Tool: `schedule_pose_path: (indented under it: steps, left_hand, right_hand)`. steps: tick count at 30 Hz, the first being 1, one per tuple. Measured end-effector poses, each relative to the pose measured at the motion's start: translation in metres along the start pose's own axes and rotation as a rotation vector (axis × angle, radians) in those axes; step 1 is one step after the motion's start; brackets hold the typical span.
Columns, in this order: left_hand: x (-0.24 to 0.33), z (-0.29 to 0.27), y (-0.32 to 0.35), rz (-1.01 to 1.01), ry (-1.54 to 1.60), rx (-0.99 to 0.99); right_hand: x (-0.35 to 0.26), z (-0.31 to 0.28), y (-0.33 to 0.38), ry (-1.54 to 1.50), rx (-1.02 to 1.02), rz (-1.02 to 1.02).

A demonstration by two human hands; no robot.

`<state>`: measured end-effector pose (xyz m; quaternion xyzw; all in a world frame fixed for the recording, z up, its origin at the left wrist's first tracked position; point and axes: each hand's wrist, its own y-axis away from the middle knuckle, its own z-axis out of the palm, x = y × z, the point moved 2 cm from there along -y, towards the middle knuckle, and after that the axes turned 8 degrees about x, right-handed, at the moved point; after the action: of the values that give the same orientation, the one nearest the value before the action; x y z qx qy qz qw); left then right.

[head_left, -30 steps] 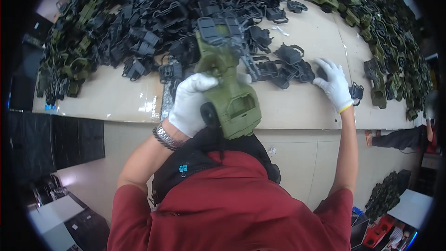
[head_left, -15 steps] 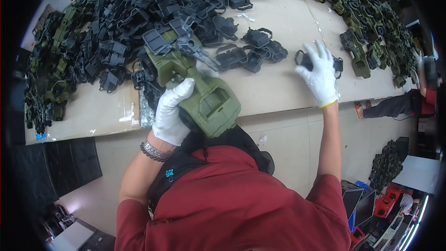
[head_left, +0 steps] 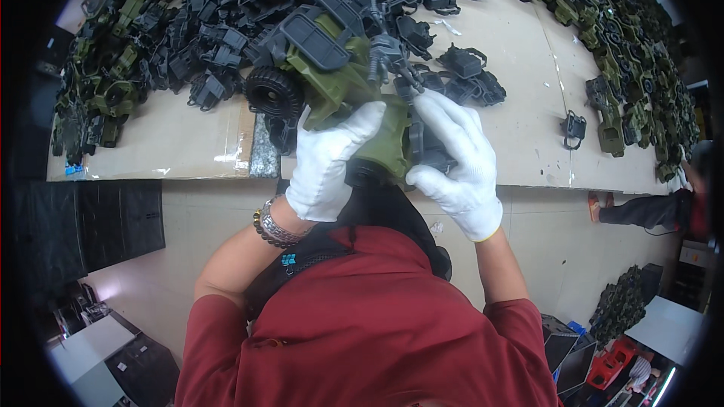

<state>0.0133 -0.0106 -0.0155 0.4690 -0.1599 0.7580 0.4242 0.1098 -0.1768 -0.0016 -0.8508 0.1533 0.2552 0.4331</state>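
A green toy military truck (head_left: 383,139) with black wheels, dark grey roof panels and a grey mounted gun (head_left: 387,51) is tilted over the table's near edge. My left hand (head_left: 328,166), in a white glove, is closed around its near side. My right hand (head_left: 461,162), also gloved, has its thumb and fingers around a dark grey frame-like part (head_left: 428,149) against the truck's right end. The fingers partly cover that part, so I cannot tell whether it is attached.
Dark grey plastic parts (head_left: 249,0) lie heaped at the back left, with green truck bodies (head_left: 109,83) left of them. More green trucks (head_left: 615,53) line the right side. A single grey part (head_left: 574,130) lies on the tabletop (head_left: 528,113). Another person's leg (head_left: 645,211) shows at far right.
My right hand has moved left from the tabletop to the truck, bringing a dark grey part. My left hand has moved right and turned the truck. A grey part is left on the table.
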Motion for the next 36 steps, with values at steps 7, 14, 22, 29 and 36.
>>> schedule_pose_path:
  steps: [7, 14, 22, 29, 36]
  left_hand:
    - [0.006, -0.009, 0.007, -0.060, 0.002, 0.027]
    - [0.004, -0.013, 0.006, 0.350, -0.393, -0.050]
    - [0.023, 0.012, 0.002, -0.056, 0.244, 0.044]
    - [0.020, 0.023, 0.024, -0.216, 0.274, 0.033]
    - [0.024, 0.027, 0.039, 0.129, -0.340, 0.001]
  right_hand:
    - [-0.005, 0.010, 0.006, 0.011, -0.058, -0.105]
    - [0.002, 0.011, 0.008, 0.001, -0.179, -0.087]
    - [-0.031, 0.004, -0.030, -0.091, 0.068, -0.101]
    - [-0.025, 0.020, -0.039, -0.010, 0.506, -0.346]
    - [-0.023, 0.007, -0.051, 0.001, 0.441, -0.346]
